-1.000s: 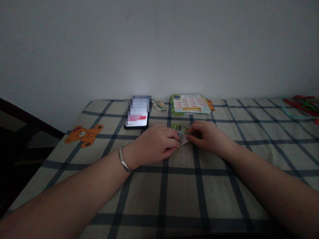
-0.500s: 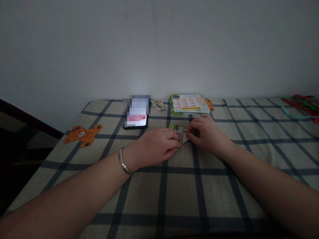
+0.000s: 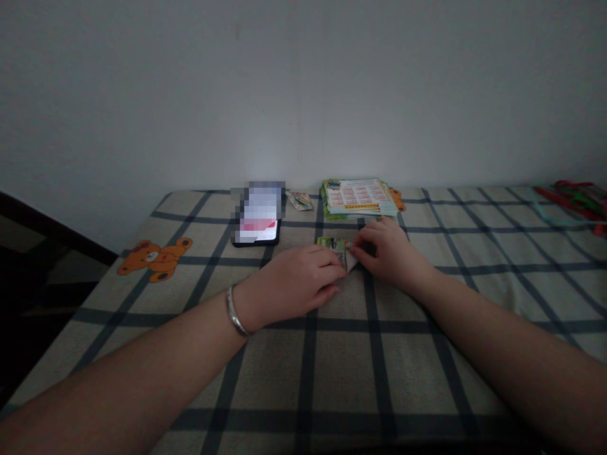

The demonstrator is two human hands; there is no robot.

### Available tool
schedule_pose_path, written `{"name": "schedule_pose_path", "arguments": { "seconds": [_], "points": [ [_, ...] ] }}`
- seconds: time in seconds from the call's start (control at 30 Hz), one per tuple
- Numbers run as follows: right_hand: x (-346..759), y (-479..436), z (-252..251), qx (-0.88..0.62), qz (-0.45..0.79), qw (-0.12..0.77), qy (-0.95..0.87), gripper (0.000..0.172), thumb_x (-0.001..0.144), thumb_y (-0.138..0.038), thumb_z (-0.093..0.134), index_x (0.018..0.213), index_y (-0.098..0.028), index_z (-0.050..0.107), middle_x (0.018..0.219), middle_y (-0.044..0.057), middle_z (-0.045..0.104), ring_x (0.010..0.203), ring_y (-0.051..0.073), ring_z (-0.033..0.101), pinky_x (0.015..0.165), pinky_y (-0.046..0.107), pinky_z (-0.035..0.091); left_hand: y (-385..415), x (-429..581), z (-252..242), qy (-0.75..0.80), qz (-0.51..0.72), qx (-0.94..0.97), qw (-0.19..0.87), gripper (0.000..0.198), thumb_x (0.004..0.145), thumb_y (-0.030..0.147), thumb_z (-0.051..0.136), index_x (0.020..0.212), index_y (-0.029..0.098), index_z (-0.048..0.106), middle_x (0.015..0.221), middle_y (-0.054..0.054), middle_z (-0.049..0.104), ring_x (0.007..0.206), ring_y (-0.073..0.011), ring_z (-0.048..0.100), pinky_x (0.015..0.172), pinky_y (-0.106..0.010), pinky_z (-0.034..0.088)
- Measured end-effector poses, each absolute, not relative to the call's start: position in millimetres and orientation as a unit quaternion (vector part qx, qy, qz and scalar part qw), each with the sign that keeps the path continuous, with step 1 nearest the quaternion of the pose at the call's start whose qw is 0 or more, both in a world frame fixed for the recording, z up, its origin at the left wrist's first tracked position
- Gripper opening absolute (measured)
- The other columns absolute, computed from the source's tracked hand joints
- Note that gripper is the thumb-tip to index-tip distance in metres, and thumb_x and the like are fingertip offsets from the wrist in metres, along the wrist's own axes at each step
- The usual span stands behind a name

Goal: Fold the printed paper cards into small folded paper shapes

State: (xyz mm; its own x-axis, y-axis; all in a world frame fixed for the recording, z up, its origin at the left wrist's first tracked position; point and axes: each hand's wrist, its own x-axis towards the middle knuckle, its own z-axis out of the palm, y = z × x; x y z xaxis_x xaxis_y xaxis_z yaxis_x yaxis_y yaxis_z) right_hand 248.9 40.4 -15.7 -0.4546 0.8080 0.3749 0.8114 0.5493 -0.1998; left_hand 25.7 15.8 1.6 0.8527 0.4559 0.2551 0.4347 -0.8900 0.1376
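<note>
A small printed paper (image 3: pixel 336 244) with green and white showing lies on the checked cloth, partly folded. My left hand (image 3: pixel 296 278), with a silver bangle at the wrist, comes from the left; its fingers are curled together and press the paper down, hiding part of it. On the other side, my right hand (image 3: pixel 391 251) pinches the paper's right edge between thumb and fingers. A pale corner of paper sticks out between the two hands.
A phone (image 3: pixel 260 218) with a lit, partly blurred screen lies behind my left hand. Beside it sits a small folded paper piece (image 3: pixel 300 200). A stack of printed sheets (image 3: pixel 359 196) lies by the wall. Red and green items (image 3: pixel 576 199) are at far right.
My right fingers have shifted slightly on the paper's edge, and a little more of its printed right part shows. The left hand stays pressed on it.
</note>
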Motion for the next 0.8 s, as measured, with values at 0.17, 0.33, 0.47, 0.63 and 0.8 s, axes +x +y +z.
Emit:
{"name": "schedule_pose_path", "arguments": {
  "seconds": [0.17, 0.33, 0.47, 0.63, 0.8],
  "points": [
    [247.4, 39.6, -16.2, -0.481, -0.009, 0.214, -0.85, 0.017, 0.084, -0.03, 0.057, 0.071, -0.02, 0.06, 0.071, 0.004, 0.061, 0.076, 0.021, 0.049, 0.074, 0.036, 0.036, 15.9, 25.7, 0.5, 0.235, 0.137, 0.961, 0.042, 0.026, 0.088, 0.021, 0.058, 0.114, 0.017, 0.063, 0.113, -0.008, 0.064, 0.107, -0.0217, 0.058, 0.096, -0.039, 0.049],
    [246.0, 37.8, -15.4, -0.477, -0.012, 0.227, -0.849, 0.017, 0.084, -0.03, 0.057, 0.07, -0.02, 0.059, 0.071, 0.004, 0.06, 0.076, 0.021, 0.049, 0.075, 0.036, 0.036, 17.3, 24.4, -3.0, 0.22, 0.148, 0.964, 0.032, 0.03, 0.088, 0.02, 0.057, 0.118, 0.019, 0.062, 0.113, -0.007, 0.063, 0.111, -0.0215, 0.056, 0.097, -0.04, 0.049],
    [245.3, 39.2, -15.9, -0.479, -0.015, 0.223, -0.849, 0.019, 0.084, -0.03, 0.057, 0.068, -0.02, 0.058, 0.07, 0.004, 0.059, 0.075, 0.021, 0.049, 0.074, 0.035, 0.036, 17.1, 24.8, -3.5, 0.213, 0.142, 0.967, 0.017, 0.03, 0.089, 0.02, 0.056, 0.119, 0.017, 0.062, 0.111, -0.009, 0.063, 0.11, -0.0224, 0.056, 0.097, -0.04, 0.049],
    [243.6, 38.2, -15.7, -0.496, -0.013, 0.213, -0.842, 0.019, 0.084, -0.031, 0.056, 0.069, -0.019, 0.058, 0.07, 0.005, 0.059, 0.076, 0.021, 0.05, 0.072, 0.035, 0.036, 16.5, 26.0, -2.8, 0.218, 0.124, 0.968, 0.0, 0.029, 0.09, 0.021, 0.054, 0.117, 0.017, 0.062, 0.113, -0.009, 0.062, 0.108, -0.0232, 0.056, 0.095, -0.04, 0.05],
    [242.0, 35.1, -13.5, -0.49, -0.025, 0.22, -0.843, 0.019, 0.084, -0.03, 0.057, 0.068, -0.019, 0.057, 0.071, 0.005, 0.058, 0.076, 0.022, 0.05, 0.073, 0.035, 0.037, 16.6, 26.2, -1.5, 0.224, 0.126, 0.966, 0.012, 0.025, 0.089, 0.022, 0.055, 0.113, 0.017, 0.064, 0.112, -0.007, 0.062, 0.106, -0.0222, 0.057, 0.095, -0.039, 0.05]
  ]
}}
